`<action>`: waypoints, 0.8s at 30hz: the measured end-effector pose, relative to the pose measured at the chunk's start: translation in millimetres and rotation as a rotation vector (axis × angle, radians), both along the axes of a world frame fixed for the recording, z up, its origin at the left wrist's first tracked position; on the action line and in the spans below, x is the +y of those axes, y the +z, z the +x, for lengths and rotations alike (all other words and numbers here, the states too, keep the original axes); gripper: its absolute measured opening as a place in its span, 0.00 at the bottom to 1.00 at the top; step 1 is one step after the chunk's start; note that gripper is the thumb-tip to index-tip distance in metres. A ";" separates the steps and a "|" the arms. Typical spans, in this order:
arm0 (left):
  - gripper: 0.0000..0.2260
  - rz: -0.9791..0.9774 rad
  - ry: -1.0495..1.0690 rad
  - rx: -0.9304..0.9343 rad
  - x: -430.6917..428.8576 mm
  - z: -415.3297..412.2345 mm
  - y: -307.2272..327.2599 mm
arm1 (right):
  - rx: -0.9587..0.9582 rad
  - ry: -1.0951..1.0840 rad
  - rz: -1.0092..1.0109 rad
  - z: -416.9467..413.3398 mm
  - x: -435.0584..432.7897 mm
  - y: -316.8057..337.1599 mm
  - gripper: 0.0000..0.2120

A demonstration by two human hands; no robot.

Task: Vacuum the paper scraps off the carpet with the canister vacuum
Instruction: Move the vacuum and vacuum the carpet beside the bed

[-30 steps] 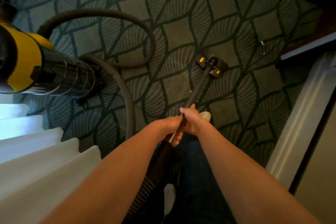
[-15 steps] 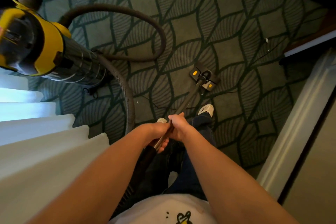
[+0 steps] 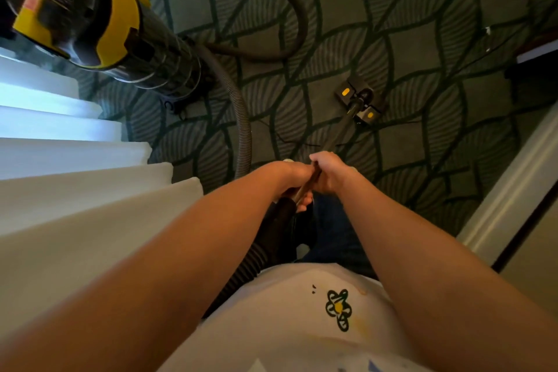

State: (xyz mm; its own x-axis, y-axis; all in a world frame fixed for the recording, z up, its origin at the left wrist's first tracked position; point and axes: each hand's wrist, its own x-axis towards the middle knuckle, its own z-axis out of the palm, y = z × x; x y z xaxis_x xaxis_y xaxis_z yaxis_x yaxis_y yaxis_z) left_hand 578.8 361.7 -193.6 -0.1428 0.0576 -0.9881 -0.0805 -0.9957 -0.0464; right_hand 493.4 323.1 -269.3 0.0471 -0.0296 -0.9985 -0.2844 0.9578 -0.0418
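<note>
Gripping the vacuum wand (image 3: 338,133), left hand (image 3: 294,177) and right hand (image 3: 330,172) both curled tight, floor head (image 3: 359,103) on carpet (image 3: 422,39)

Floor head (image 3: 345,91) farther from paper scrap (image 3: 487,30)

Dim room, warm cast. The only strong light is from the left: white pleated fabric (image 3: 54,118) blows out blue-white on its upper folds. Carpet (image 3: 407,39) is underexposed, pattern muddy, top-right corner near black. Canister vacuum (image 3: 90,9) is soft, its label smeared. Fisheye bows the white trim (image 3: 513,184) at right and stretches the forearms (image 3: 422,266) toward the bottom edge.
</note>
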 end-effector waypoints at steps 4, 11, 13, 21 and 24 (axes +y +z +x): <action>0.25 -0.027 -0.028 -0.007 -0.2 -10.3 2.9 | -0.010 0.054 -0.017 -12.8 -3.0 0.3 0.11; 0.25 -0.034 -0.085 -0.022 1.5 -25.0 4.6 | 0.007 0.121 -0.022 -32.3 -2.6 7.4 0.12; 0.25 -0.012 -0.073 -0.021 4.8 -30.1 6.0 | -0.001 0.120 -0.024 -37.8 0.8 10.6 0.12; 0.25 0.081 -0.040 -0.031 29.0 -47.9 18.0 | -0.014 0.136 0.036 -47.8 25.3 22.1 0.12; 0.25 0.000 -0.017 -0.100 30.2 -59.3 22.9 | -0.015 0.090 0.021 -50.5 26.0 25.3 0.12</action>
